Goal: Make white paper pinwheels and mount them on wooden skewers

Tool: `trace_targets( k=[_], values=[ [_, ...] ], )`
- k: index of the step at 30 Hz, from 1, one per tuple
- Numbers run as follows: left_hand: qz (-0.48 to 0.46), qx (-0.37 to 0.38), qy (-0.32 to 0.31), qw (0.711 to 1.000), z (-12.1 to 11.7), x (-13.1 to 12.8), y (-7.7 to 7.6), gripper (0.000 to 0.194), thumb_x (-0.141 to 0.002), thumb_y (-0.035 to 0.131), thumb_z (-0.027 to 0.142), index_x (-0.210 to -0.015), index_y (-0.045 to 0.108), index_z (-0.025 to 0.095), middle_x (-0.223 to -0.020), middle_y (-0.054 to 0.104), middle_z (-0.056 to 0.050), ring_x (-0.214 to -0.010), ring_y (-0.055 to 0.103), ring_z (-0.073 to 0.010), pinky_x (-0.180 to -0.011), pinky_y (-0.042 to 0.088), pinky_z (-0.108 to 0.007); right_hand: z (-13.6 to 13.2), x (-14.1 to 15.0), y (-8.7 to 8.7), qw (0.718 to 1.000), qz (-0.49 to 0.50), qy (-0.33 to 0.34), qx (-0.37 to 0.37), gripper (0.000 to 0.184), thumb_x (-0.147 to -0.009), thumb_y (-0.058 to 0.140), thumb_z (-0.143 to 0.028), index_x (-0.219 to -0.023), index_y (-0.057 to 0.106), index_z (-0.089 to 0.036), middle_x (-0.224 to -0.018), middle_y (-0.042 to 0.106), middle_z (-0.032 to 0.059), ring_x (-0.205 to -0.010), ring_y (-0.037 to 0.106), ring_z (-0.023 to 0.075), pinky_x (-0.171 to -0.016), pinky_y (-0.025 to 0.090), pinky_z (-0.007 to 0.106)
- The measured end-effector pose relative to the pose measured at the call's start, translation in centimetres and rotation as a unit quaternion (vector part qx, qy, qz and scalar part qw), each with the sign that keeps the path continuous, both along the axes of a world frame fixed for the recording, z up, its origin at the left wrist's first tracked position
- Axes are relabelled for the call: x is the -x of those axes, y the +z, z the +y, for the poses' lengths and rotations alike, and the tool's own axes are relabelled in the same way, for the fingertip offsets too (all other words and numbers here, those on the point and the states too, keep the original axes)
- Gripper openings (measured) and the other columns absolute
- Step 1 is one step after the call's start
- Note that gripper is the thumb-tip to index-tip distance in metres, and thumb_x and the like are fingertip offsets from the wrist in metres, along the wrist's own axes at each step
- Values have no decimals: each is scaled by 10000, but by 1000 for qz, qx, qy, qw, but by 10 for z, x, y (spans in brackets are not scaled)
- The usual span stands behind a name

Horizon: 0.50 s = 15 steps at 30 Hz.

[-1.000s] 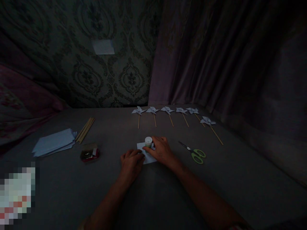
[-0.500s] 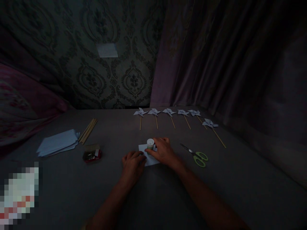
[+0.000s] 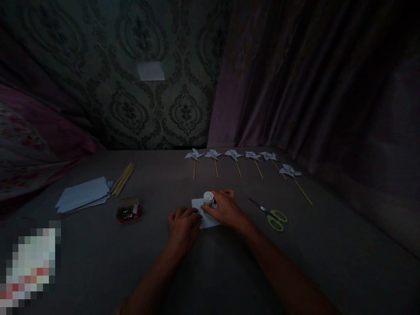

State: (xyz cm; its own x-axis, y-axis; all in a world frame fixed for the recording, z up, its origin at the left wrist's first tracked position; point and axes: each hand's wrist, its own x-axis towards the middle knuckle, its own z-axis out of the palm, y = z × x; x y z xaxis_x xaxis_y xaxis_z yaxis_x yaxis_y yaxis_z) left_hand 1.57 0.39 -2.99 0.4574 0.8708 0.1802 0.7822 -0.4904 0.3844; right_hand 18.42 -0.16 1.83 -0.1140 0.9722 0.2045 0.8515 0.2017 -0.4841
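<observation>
My right hand (image 3: 225, 208) grips a short white cylinder with a green band, which looks like a glue stick (image 3: 208, 197). It stands nearly upright on a small white sheet of paper (image 3: 210, 221), its hollow white end facing up. My left hand (image 3: 184, 224) lies with its fingers stretched over the left edge of the sheet and holds nothing. The stick's lower end is partly hidden by my right thumb. To the right of my right hand lies a pair of scissors (image 3: 269, 214) with green handles, blades pointing away to the left.
Several paper pinwheels (image 3: 233, 155) on thin sticks lie along the back right. On the left are a stack of white paper (image 3: 84, 194), a bundle of wooden sticks (image 3: 124, 179) and an open red box (image 3: 129, 211) of small metallic pieces. A patterned wall and curtains (image 3: 249, 87) border the table.
The camera has turned slightly, so everything sits a little further right. Both hands keep their places, and the glue stick stays on the sheet in my right hand.
</observation>
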Motion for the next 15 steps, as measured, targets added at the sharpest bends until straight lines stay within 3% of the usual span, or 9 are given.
trace_targets(
  k=[6, 11, 15],
  values=[
    [-5, 3, 4, 1000, -1, 0, 3, 228, -838, 524, 244, -957, 710, 302, -1164, 654, -35, -1109, 483, -282, -900, 307, -486, -3, 11, -2, 997, -28, -67, -18, 251, -794, 619, -383, -906, 553, -168, -943, 664, 90, -965, 582, 240, -892, 255, 392],
    [-6, 6, -1, 1000, -2, 1, 5, 228, -839, 523, 257, -966, 707, 302, -1168, 651, -31, -1109, 486, -282, -899, 312, -484, -2, 6, 3, 1000, -3, -21, 14, 167, -794, 606, -319, -863, 549, -177, -902, 659, 45, -906, 585, 202, -839, 268, 355],
    [-10, 2, 9, 1000, 0, 0, -1, 225, -834, 529, 257, -957, 711, 305, -1162, 654, -34, -1101, 485, -286, -909, 305, -493, -4, 8, 5, 999, -3, -31, 18, 176, -789, 613, -316, -867, 549, -172, -903, 662, 53, -924, 587, 208, -852, 264, 362]
  ],
)
